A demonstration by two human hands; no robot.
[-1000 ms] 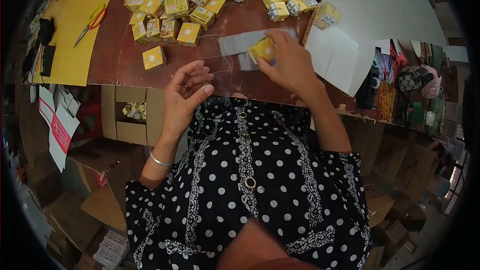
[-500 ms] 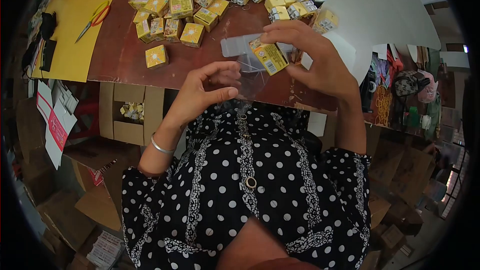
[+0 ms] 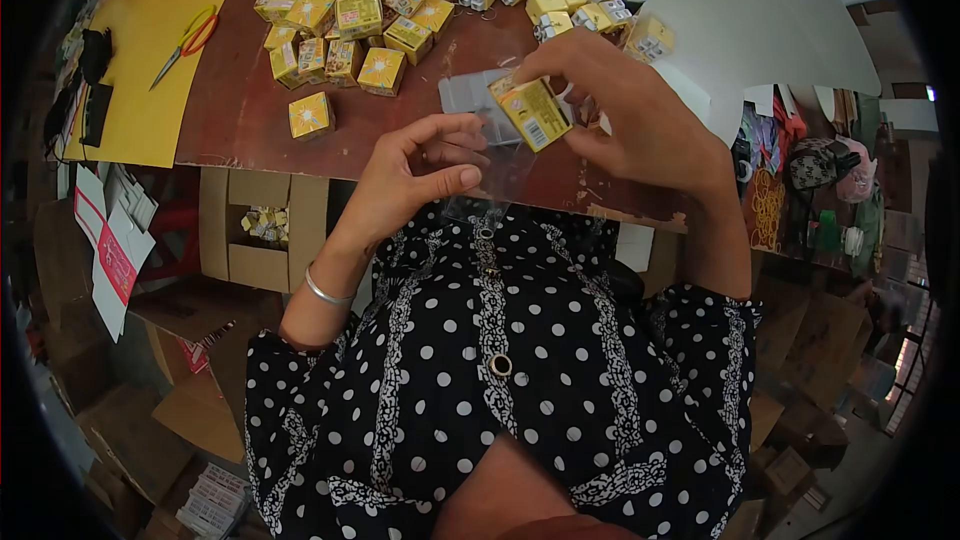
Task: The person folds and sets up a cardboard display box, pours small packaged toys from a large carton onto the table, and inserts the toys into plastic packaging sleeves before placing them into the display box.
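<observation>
Between the fingers and thumb of my right hand (image 3: 630,120) is a small yellow box (image 3: 532,114), tilted, with a barcode on the side facing me. My left hand (image 3: 430,168) is just left of it, thumb and fingers curled around a clear plastic piece (image 3: 492,180) that is hard to make out. Behind the yellow box, flat clear plastic pieces (image 3: 462,95) lie on the red-brown table (image 3: 240,120). One yellow box with a white burst (image 3: 311,115) stands alone to the left.
Piled yellow boxes (image 3: 360,15) and yellow-and-grey cube items (image 3: 548,2) cover the table's back. Scissors (image 3: 186,45) lie on a yellow sheet (image 3: 150,120) at left. A white board (image 3: 760,30) is at right. Below the table edge is an open carton (image 3: 256,265).
My right hand has lifted and turned the yellow box, moving right and nearer the edge. My left hand has moved right with the clear plastic, towards the box.
</observation>
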